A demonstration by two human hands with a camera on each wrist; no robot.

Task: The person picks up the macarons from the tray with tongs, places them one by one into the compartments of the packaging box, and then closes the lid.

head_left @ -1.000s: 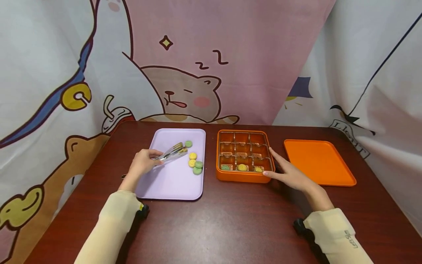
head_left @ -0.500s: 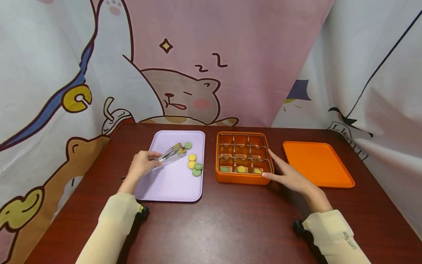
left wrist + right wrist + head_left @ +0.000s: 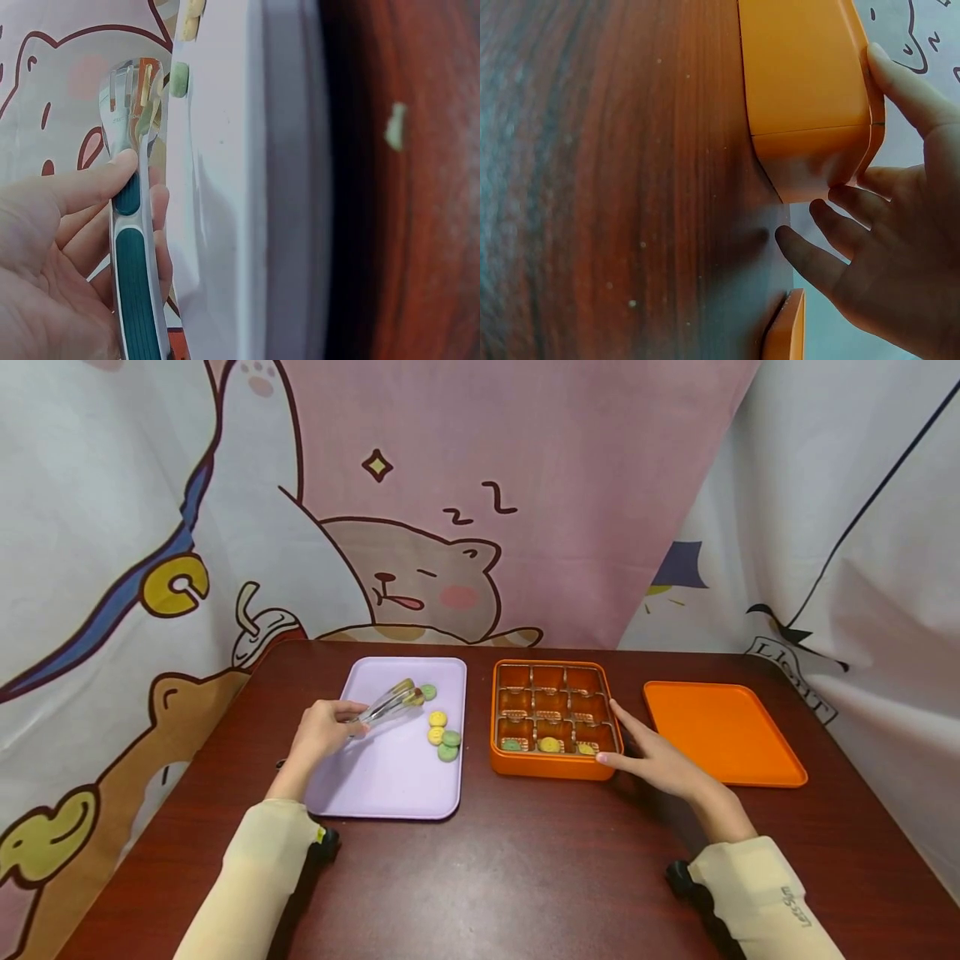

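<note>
My left hand holds silver metal tongs over the lilac tray; their green grips show in the left wrist view. The tong tips stand slightly apart beside a small round green cookie-like piece; whether they touch it I cannot tell. Nearer on the tray lie two yellow pieces and two overlapping green ones. My right hand rests at the near right corner of the orange divided box, thumb on its rim and extended fingers along its right side. One green and two yellow pieces sit in its front row.
An orange flat tray or lid lies to the right of the box. Everything stands on a dark reddish-brown table, with a cartoon-printed curtain hanging behind its far edge.
The head view has tilted slightly, so the scene sits a little lower. The tong tips have shifted slightly up beside the far green piece. The right hand stays at the box corner.
</note>
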